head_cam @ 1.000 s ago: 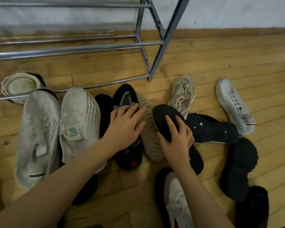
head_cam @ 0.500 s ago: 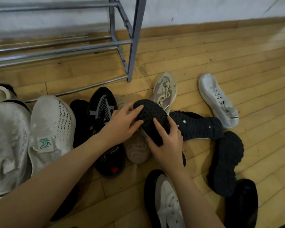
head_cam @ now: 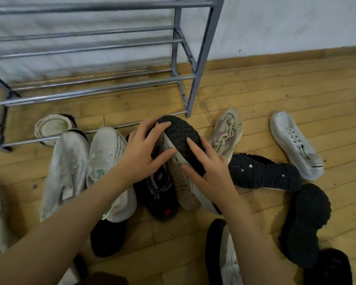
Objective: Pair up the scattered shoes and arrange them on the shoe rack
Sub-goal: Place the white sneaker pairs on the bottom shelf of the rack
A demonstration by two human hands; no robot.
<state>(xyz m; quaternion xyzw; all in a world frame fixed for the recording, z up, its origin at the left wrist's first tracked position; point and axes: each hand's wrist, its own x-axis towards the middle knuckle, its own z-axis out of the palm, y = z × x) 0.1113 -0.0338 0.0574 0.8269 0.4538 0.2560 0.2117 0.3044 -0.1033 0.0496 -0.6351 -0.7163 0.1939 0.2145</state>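
A black-soled shoe (head_cam: 180, 136) lies sole up and tilted in the middle of the floor pile, with both hands gripping it. My left hand (head_cam: 141, 153) clasps its toe end and left side. My right hand (head_cam: 208, 171) presses on its right side and heel. Under it lie a black knit sneaker (head_cam: 159, 194) and a beige knit shoe (head_cam: 183, 190). The metal shoe rack (head_cam: 195, 79) stands just behind, its shelves bare.
Two white sneakers (head_cam: 109, 161) lie left of the pile, a white sole (head_cam: 51, 128) behind them. A beige-pink sneaker (head_cam: 226, 130), a white sneaker (head_cam: 294, 145) and several black shoes (head_cam: 261, 171) lie on the right. A black-and-white shoe (head_cam: 224, 254) sits near my right forearm.
Both hands have lifted the black-soled shoe forward toward the rack and tipped it up. My left hand left the black knit sneaker and took hold of this shoe.
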